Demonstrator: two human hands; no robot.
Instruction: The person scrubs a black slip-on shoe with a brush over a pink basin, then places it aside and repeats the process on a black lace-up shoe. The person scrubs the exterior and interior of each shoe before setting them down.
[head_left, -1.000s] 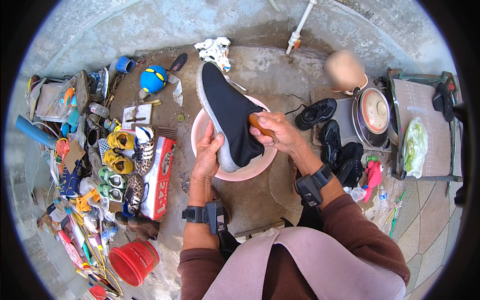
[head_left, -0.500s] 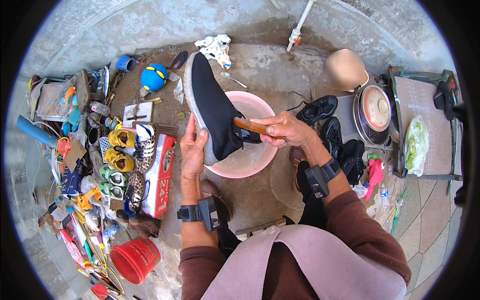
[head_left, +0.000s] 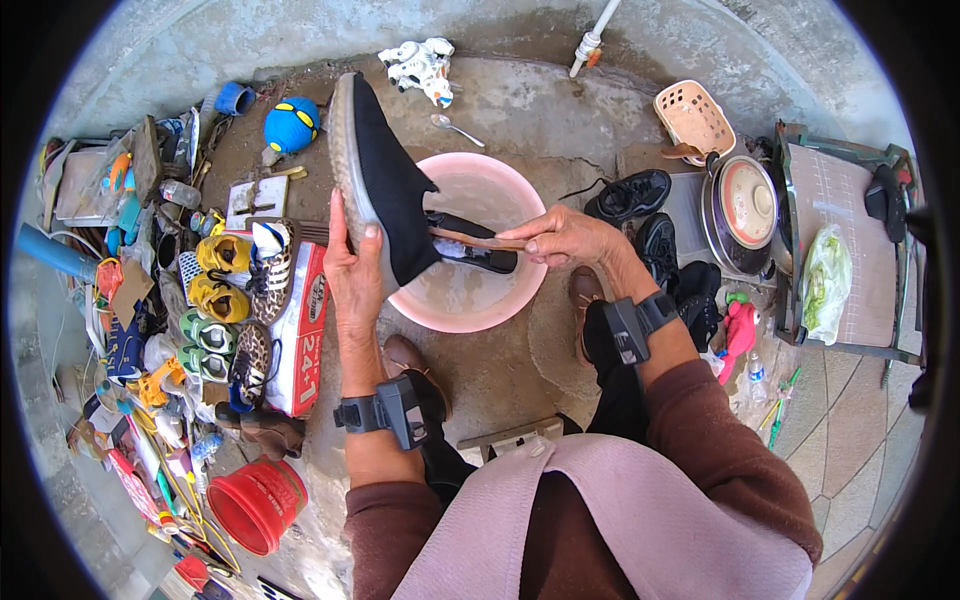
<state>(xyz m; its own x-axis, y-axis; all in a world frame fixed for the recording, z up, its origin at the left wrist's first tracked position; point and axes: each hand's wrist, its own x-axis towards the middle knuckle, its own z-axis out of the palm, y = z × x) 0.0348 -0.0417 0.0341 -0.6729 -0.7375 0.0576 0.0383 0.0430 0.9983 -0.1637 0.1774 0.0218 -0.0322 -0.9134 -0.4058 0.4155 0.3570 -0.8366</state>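
My left hand [head_left: 355,262] grips a black slip-on shoe [head_left: 385,180] with a pale sole, thumb and fingers along the sole near the heel. The shoe is tilted on its side, toe pointing away from me, above the left rim of a pink basin [head_left: 470,328] of cloudy water. My right hand [head_left: 575,238] is closed round the wooden handle of a brush [head_left: 490,241]. Its pale bristles are at the shoe's opening; whether they touch the shoe I cannot tell. Behind the brush, a dark piece [head_left: 500,262], perhaps another shoe, shows over the basin.
Left, several small shoes [head_left: 220,298] stand beside a red-and-white box [head_left: 308,335] and mixed clutter. A red bucket [head_left: 258,505] is nearer me. Right are black shoes [head_left: 635,195], a lidded pot [head_left: 748,203], a basket [head_left: 695,118] and a low table [head_left: 850,190]. Beyond the basin lies a spoon [head_left: 457,129].
The shoe has shifted left and tipped more steeply, with my left hand moving along. The brush has come back from inside the shoe, so its bristles now show.
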